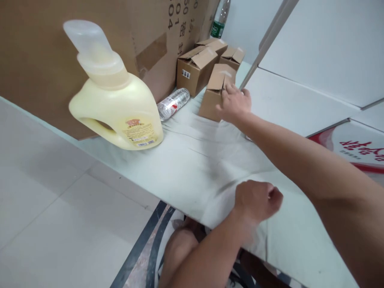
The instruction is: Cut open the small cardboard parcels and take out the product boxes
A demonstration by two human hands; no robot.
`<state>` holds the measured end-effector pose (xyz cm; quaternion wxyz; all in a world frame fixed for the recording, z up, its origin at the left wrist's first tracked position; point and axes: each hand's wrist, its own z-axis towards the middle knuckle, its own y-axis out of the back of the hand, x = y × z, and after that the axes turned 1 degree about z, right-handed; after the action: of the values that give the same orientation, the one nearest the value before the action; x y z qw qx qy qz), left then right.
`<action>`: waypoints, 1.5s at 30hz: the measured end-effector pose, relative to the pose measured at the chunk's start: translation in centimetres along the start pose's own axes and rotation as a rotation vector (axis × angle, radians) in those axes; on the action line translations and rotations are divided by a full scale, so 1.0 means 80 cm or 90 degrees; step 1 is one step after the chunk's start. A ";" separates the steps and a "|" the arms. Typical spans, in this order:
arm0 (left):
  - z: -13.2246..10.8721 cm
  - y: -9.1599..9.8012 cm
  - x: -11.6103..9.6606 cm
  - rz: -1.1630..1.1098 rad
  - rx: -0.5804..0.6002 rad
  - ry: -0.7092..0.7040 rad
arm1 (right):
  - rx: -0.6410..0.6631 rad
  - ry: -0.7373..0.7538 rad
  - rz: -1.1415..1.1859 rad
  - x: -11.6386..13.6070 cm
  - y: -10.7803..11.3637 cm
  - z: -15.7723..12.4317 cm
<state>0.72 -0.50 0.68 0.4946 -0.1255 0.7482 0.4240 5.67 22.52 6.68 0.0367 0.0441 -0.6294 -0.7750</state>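
Observation:
My right hand (235, 102) reaches across the table to the nearest small cardboard box (211, 102). Its fingers lie over the top edge and the thumb rests against the near side, gripping the box at its right end. The box's top flaps are folded down with a slight gap. Closer to me, my left hand (258, 200) is curled into a loose fist above the pale green cloth (192, 168). Nothing sticks out of that fist, and it is slightly blurred.
Behind the gripped box stand several similar small boxes (196, 72). A clear plastic bottle (174, 104) lies beside a large yellow detergent jug (120, 108). A big carton (105, 24) backs the left side. Another bottle (219, 26) stands at the back; white panels (324, 52) border the right.

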 end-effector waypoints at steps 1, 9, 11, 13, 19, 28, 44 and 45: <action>0.002 0.004 0.003 -0.021 -0.075 0.005 | -0.003 0.026 0.005 -0.003 0.004 -0.025; -0.025 0.057 0.031 -0.074 -0.870 -0.350 | -0.186 0.025 0.025 -0.088 0.008 -0.312; -0.029 0.067 0.037 -0.131 -0.873 -0.306 | -0.259 -0.040 0.061 -0.117 -0.002 -0.398; -0.024 0.065 0.039 -0.193 -0.683 -0.276 | -0.292 -0.148 0.144 -0.138 -0.012 -0.477; 0.007 0.014 0.031 -0.242 -0.187 -0.332 | -0.307 -0.347 0.161 -0.172 -0.031 -0.590; 0.034 -0.001 0.024 -0.526 -0.170 -0.219 | -0.114 -0.461 0.076 -0.226 -0.032 -0.622; -0.023 -0.072 -0.035 -0.529 -0.147 -0.170 | -0.322 -0.546 0.126 -0.256 -0.005 -0.627; -0.025 -0.076 -0.035 -0.526 -0.134 -0.176 | -0.403 -0.518 0.122 -0.258 0.000 -0.629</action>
<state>4.46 -6.35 0.26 0.7022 -0.4057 0.5149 0.2778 31.93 -24.09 -3.09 -0.1284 -0.3319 -0.3291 -0.8747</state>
